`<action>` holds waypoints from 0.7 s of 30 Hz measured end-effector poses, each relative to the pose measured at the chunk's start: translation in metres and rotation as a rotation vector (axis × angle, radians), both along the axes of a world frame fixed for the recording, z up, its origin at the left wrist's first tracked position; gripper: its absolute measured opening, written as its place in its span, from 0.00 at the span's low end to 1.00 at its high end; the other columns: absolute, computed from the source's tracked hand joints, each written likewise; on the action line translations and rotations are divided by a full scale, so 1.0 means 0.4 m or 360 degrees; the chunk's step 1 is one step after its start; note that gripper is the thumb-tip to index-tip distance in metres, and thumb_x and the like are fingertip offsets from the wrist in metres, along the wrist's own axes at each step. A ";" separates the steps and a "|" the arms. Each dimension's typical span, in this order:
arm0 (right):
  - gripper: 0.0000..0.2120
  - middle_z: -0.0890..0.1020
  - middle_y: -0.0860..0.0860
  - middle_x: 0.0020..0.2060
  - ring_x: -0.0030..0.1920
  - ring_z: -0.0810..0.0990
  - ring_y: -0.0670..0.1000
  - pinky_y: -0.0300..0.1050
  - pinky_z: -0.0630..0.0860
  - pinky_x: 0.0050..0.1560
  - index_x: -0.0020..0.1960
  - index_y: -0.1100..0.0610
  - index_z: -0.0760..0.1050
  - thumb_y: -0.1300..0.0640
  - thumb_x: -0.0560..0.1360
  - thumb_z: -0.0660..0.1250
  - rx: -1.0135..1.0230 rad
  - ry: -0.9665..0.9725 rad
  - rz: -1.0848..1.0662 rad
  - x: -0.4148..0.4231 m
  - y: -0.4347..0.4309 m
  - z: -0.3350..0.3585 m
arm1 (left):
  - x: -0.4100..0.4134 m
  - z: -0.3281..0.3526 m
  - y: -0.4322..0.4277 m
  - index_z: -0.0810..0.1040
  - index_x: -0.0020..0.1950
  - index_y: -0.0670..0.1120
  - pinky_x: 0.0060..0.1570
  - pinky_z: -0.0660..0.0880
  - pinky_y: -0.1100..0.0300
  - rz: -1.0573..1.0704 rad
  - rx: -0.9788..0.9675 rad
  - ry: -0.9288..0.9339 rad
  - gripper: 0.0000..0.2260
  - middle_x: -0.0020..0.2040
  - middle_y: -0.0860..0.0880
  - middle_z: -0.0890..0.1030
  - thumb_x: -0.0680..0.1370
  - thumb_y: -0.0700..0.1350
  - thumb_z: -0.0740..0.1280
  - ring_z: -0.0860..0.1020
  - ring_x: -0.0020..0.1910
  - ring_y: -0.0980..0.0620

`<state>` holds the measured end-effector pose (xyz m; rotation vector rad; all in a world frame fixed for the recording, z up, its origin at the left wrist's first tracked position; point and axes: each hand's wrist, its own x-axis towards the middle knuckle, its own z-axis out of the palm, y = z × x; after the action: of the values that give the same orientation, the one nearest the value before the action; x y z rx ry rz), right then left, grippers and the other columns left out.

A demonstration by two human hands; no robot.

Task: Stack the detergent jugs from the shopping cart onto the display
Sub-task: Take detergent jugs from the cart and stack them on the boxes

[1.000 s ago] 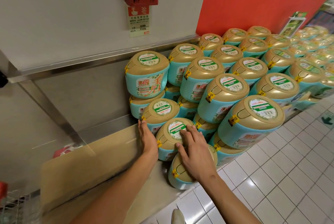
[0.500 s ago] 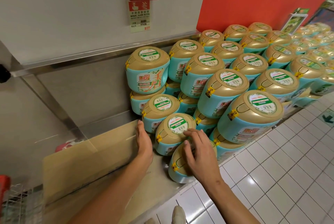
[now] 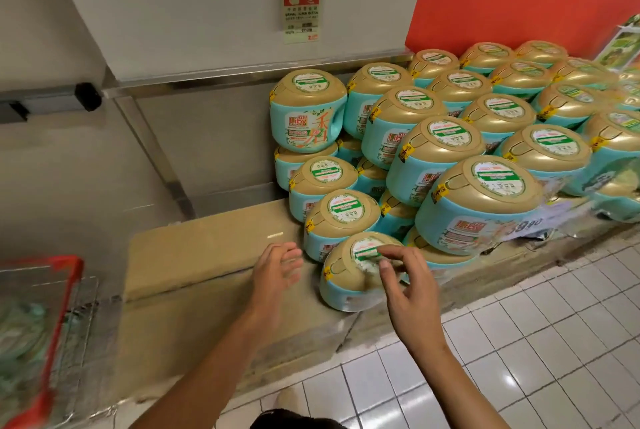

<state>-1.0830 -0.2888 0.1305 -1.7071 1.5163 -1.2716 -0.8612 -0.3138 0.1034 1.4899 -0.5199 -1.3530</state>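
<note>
Teal, gold-lidded detergent jug (image 3: 343, 274) at lower centre; left hand (image 3: 277, 267) slack beside it; right hand (image 3: 408, 290) loosely spread over its lid.

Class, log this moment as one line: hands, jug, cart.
left hand: open, above cardboard | right hand: open, fingers over lid of front jug | shopping cart: far left

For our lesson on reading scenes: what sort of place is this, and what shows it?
Probably a supermarket: identical detergent jugs stacked in bulk, a red-rimmed shopping cart at left, and a price label on the stack.
</note>
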 end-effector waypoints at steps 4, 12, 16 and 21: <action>0.08 0.83 0.43 0.55 0.58 0.82 0.49 0.34 0.76 0.54 0.59 0.48 0.81 0.56 0.82 0.65 0.0050 -0.0155 0.0155 -0.059 0.065 0.000 | -0.046 0.029 0.152 0.83 0.56 0.46 0.47 0.80 0.57 -0.0020 -0.0208 -0.0114 0.11 0.53 0.46 0.88 0.82 0.49 0.63 0.85 0.50 0.50; 0.08 0.82 0.44 0.53 0.56 0.82 0.50 0.35 0.75 0.54 0.59 0.48 0.81 0.56 0.83 0.66 0.0248 -0.0169 0.0530 -0.136 0.240 -0.080 | -0.082 -0.005 0.508 0.82 0.53 0.46 0.52 0.80 0.49 0.0162 -0.0187 -0.0246 0.12 0.50 0.45 0.87 0.78 0.50 0.63 0.84 0.49 0.48; 0.07 0.82 0.44 0.53 0.55 0.81 0.48 0.33 0.74 0.52 0.58 0.45 0.80 0.53 0.84 0.65 0.0385 -0.0089 0.0763 -0.100 0.337 -0.130 | -0.053 -0.025 0.703 0.80 0.54 0.44 0.53 0.79 0.49 0.0358 -0.0049 -0.0269 0.14 0.49 0.45 0.85 0.76 0.51 0.63 0.83 0.50 0.46; 0.09 0.83 0.45 0.53 0.53 0.81 0.46 0.34 0.75 0.51 0.56 0.46 0.80 0.60 0.84 0.66 0.0582 0.0025 0.1138 0.045 0.460 -0.178 | 0.025 -0.049 0.944 0.80 0.56 0.44 0.53 0.79 0.50 0.0620 0.0034 -0.0338 0.14 0.56 0.37 0.84 0.80 0.51 0.61 0.83 0.53 0.43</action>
<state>-1.0651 -0.1049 0.0593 -1.7625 0.9182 -0.5699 -0.8514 0.0640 0.0840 1.6613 -0.3246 -0.9060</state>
